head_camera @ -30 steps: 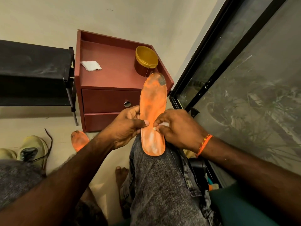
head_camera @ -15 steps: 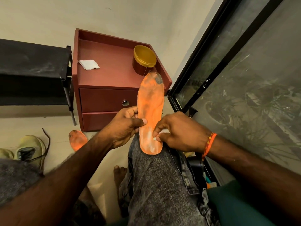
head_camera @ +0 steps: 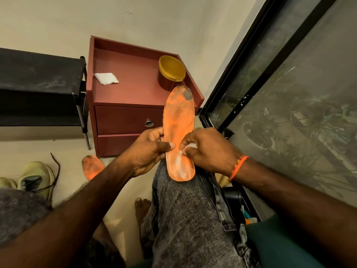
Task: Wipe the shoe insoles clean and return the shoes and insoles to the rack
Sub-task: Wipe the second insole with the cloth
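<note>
On your right knee (head_camera: 185, 200), heel end down, stands the orange insole (head_camera: 178, 130); your left hand (head_camera: 148, 151) grips its left edge, thumb curled across the face, while your right hand (head_camera: 207, 149) pinches a small white wipe (head_camera: 188, 147) against the lower right part. Beyond it sits a red nightstand (head_camera: 131, 93) with a folded white cloth (head_camera: 106, 78) and a yellow-lidded tub (head_camera: 171, 73) on top. Second orange insole (head_camera: 91, 167) lies on the floor beside a pale yellow shoe (head_camera: 36, 178), below the black rack (head_camera: 40, 88).
</note>
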